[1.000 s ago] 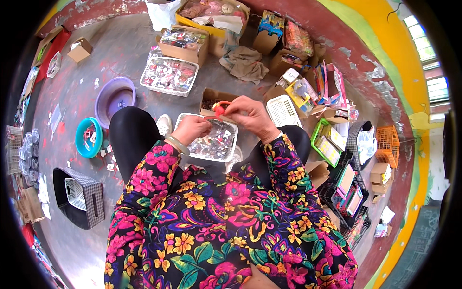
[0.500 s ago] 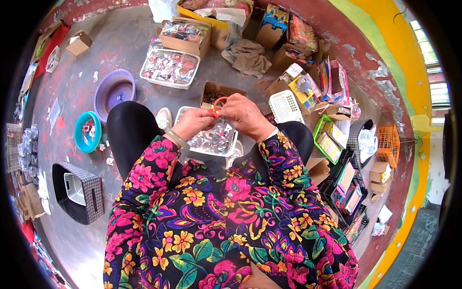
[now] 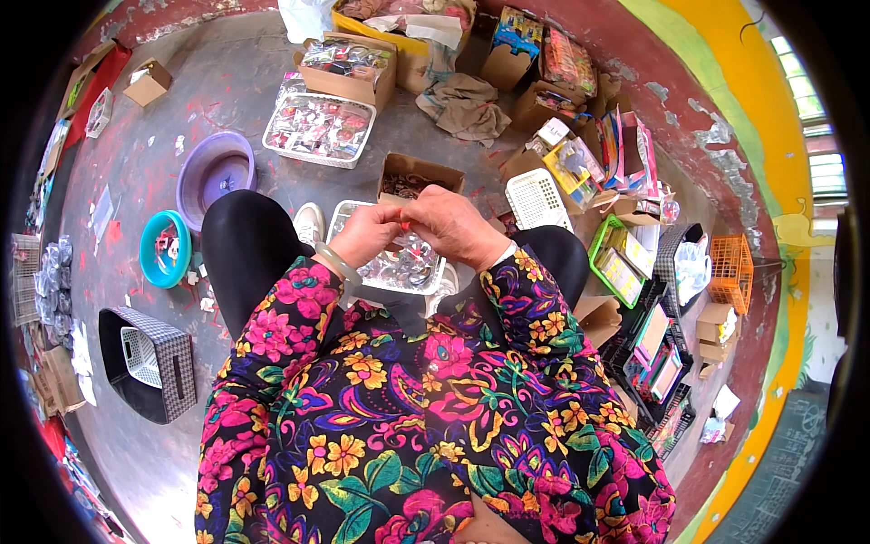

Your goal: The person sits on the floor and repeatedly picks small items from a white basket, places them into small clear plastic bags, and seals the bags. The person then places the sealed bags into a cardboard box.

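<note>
My left hand (image 3: 366,233) and my right hand (image 3: 451,225) meet over my lap, fingers pinched together on a small orange-red piece (image 3: 405,223) that is mostly hidden between them. Right beneath the hands a clear plastic tray (image 3: 349,214) of small shiny packets rests between my knees. A small open brown cardboard box (image 3: 412,172) with dark bits inside stands on the floor just beyond the hands. A pale bangle circles my left wrist.
On the grey floor lie a white tray of wrapped items (image 3: 319,130), a purple basin (image 3: 214,172), a teal bowl (image 3: 164,248), a white basket (image 3: 538,199) and a checked bin (image 3: 148,363). Cardboard boxes and colourful packs line the red wall on the right.
Both hands have closed in around the orange-red piece, which showed more plainly before. The view has tilted slightly, so floor items sit a little lower in the picture.
</note>
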A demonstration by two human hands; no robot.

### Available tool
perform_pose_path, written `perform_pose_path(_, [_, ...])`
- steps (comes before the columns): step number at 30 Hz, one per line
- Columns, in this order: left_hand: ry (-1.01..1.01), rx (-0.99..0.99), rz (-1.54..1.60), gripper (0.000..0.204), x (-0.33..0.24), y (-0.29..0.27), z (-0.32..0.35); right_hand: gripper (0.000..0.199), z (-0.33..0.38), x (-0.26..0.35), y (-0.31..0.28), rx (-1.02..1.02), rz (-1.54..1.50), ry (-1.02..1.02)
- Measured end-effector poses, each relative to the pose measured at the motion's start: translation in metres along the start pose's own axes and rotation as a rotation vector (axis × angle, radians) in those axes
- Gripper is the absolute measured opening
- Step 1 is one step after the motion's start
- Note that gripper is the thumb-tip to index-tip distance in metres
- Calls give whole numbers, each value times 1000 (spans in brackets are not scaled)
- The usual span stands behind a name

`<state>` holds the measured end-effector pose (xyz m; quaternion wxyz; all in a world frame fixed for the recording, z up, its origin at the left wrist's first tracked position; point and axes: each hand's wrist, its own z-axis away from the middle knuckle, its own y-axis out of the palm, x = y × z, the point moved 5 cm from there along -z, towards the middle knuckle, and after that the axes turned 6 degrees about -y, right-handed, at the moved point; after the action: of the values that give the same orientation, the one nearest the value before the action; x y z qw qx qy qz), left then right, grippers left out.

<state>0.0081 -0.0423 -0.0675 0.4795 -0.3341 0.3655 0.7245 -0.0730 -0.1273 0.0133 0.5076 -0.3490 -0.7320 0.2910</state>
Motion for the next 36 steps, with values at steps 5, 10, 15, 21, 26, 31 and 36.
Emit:
perform_pose_path(5, [80, 31, 14, 20, 3, 1, -4, 9, 4, -11, 5, -72, -12, -3])
perform_pose_path(10, [87, 96, 42, 22, 5, 4, -7, 12, -2, -1, -5, -160, 118, 115])
perform_pose_path(15, [61, 99, 177, 21, 0, 6, -2, 12, -1, -9, -4, -83, 125, 180])
perform_pose_path(21, [39, 120, 40, 20, -2, 4, 1, 16, 5, -20, -1, 36, -57, 290])
perform_pose_path(26, [-10, 60, 88, 21, 4, 0, -2, 13, 10, -33, -1, -170, -582, 538])
perform_pose_path(31, [-3, 65, 110, 23, 2, 2, -1, 13, 13, -36, -8, -226, -510, 463])
perform_pose_path(36, [22, 88, 174, 22, 3, -1, -1, 12, 12, -37, -5, -190, -430, 389])
